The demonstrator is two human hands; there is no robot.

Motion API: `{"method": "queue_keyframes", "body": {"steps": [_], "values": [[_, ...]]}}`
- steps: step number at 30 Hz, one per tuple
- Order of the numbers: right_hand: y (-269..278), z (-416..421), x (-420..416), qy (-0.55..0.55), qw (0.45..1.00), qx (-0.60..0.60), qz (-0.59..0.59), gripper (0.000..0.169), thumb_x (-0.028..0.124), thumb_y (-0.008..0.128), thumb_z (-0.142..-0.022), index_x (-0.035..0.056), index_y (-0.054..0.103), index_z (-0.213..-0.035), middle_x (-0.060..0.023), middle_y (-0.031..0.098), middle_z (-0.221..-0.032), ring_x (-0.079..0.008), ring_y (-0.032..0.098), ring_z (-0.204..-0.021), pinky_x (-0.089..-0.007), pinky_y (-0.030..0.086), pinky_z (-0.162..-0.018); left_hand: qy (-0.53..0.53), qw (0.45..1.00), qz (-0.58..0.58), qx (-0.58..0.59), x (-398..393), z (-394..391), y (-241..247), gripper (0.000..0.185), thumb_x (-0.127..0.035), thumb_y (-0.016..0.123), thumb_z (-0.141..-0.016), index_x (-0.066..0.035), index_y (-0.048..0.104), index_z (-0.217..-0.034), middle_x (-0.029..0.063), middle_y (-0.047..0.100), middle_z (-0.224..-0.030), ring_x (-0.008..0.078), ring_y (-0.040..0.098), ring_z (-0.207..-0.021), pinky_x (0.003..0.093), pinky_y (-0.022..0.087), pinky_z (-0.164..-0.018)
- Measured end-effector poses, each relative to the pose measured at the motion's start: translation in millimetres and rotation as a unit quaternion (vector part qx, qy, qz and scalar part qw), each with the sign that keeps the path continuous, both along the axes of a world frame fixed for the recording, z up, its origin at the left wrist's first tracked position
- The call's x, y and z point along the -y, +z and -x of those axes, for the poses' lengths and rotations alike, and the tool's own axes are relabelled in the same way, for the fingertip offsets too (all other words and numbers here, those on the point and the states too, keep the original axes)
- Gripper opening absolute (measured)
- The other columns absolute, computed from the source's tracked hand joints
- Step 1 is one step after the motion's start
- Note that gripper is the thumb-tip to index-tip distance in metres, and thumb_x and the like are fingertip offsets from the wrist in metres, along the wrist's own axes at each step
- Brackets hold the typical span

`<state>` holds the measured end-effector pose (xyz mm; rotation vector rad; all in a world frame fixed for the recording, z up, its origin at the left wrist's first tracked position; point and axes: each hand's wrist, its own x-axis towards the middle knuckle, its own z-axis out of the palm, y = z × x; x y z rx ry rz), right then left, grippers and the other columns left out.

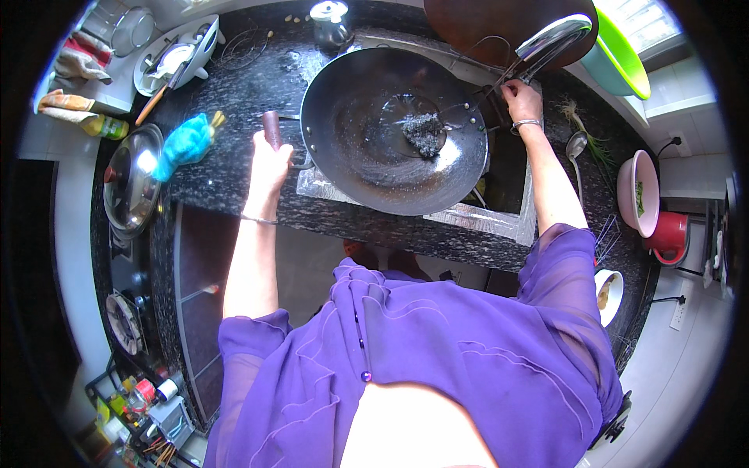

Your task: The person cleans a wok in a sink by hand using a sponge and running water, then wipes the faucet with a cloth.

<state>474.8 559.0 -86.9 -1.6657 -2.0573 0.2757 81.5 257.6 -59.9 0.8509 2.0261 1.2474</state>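
A large dark wok (357, 175) rests tilted over the sink (497, 222). My left hand (270, 161) grips its brown wooden handle (272, 130). Inside the wok lies a grey metal scouring pad (424, 134), with a little water beside it. At the sink's back right corner, my right hand (522, 104) has its fingers closed at the base of the chrome faucet (553, 38). The exact part under those fingertips is hard to make out. Most of the sink basin is hidden beneath the wok.
Left on the speckled counter are a blue plastic bag (188, 143), a glass lid (137, 181) and a white rack of utensils (175, 55). A metal pot (329, 23) stands behind. Scallions (588, 134), a ladle (577, 146) and a pink bowl (629, 196) are at right.
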Motion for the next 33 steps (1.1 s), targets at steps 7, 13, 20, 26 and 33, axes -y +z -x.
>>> {"method": "queue_keyframes", "body": {"steps": [7, 13, 20, 26, 33], "values": [[4, -2, 5, 0.010, 1.000, -0.006, -0.002, 0.027, 0.030, 0.065, -0.075, 0.0111, 0.066, -0.094, -0.0125, 0.066, -0.080, -0.0307, 0.064, -0.077, -0.0388, 0.050, -0.069, 0.003, 1.000, 0.020, 0.009, -3, -2, 4, 0.051, -0.008, 0.061, -0.076, -0.002, 0.036, -0.120, 0.0068, 0.050, -0.086, 0.0103, 0.052, -0.061, 0.0233, 0.047, -0.056], [2, 59, 91, 0.118, 0.989, -0.054, 0.074, 0.039, 0.033, 0.069, -0.072, 0.0131, 0.061, -0.105, -0.0085, 0.065, -0.078, -0.0224, 0.064, -0.070, -0.0345, 0.051, -0.068, 0.013, 0.997, 0.000, 0.079, -1, 11, 1, 0.041, -0.013, 0.065, -0.077, -0.003, 0.042, -0.109, 0.0022, 0.052, -0.077, 0.0073, 0.052, -0.061, 0.0212, 0.045, -0.054], [-81, 144, 99, 0.197, 0.951, 0.100, 0.217, 0.037, 0.020, 0.063, -0.078, 0.0191, 0.054, -0.113, -0.0218, 0.045, -0.112, -0.0393, 0.056, -0.098, -0.0429, 0.047, -0.086, 0.004, 0.984, -0.027, 0.174, -14, 10, 1, 0.029, -0.009, 0.064, -0.078, -0.003, 0.045, -0.100, 0.0017, 0.051, -0.068, 0.0071, 0.049, -0.053, 0.0196, 0.042, -0.047], [-112, 128, 39, -0.005, 0.984, -0.078, 0.161, 0.045, 0.042, 0.038, -0.090, 0.0032, 0.038, -0.113, -0.0337, 0.053, -0.106, -0.0471, 0.053, -0.098, -0.0509, 0.041, -0.084, 0.000, 0.985, -0.023, 0.172, -10, 10, -2, 0.026, -0.008, 0.062, -0.080, -0.004, 0.044, -0.100, 0.0011, 0.050, -0.069, 0.0069, 0.049, -0.053, 0.0197, 0.041, -0.046], [-105, 275, 35, 0.062, 0.975, -0.214, -0.003, 0.035, 0.009, 0.053, -0.070, 0.0088, 0.044, -0.105, -0.0233, 0.040, -0.102, -0.0380, 0.044, -0.098, -0.0462, 0.043, -0.082, -0.007, 0.989, 0.008, 0.149, -13, 1, 8, 0.027, -0.007, 0.059, -0.080, -0.005, 0.040, -0.100, 0.0018, 0.048, -0.070, 0.0074, 0.048, -0.051, 0.0198, 0.042, -0.046]]}}
